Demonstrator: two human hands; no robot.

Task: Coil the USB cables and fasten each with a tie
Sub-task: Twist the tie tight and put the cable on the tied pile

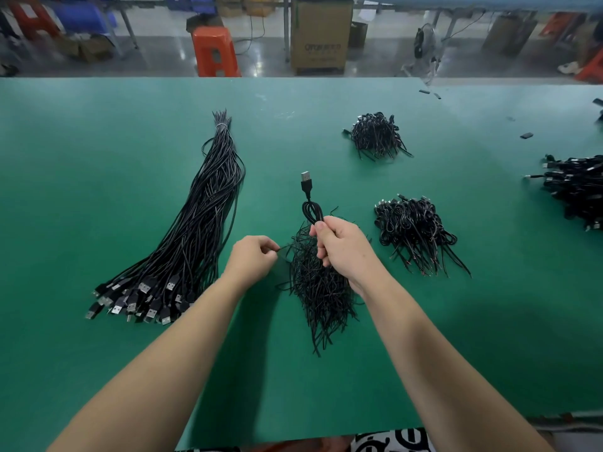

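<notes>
Green tabletop [98,190] fills most of the view, with a workshop floor behind it, an orange stool [215,52] and a cardboard box [321,37] back there.

Far left lies a big bundle of uncoiled USB cables [195,220], tied at the far end, plugs fanned out toward the near edge. Next over, the left hand [251,257] has its fingers [269,247] pinching one thin black tie [284,248] at the edge of the loose pile of ties [318,288], which sits dead center between both forearms. The right hand [342,246] is just above that pile, fingers curled tight around a coiled USB cable [311,210], so the loop and the plug [306,182] stick up out of the fist, pointing away from the person.

Right of that hand is a heap of finished coiled cables [414,230], and a second, smaller heap [377,135] sits farther back. Another dark pile of cables [577,194] is cut off by the right edge of the frame. A few small black bits [526,136] are scattered near the far right corner, can't tell what they are.
</notes>
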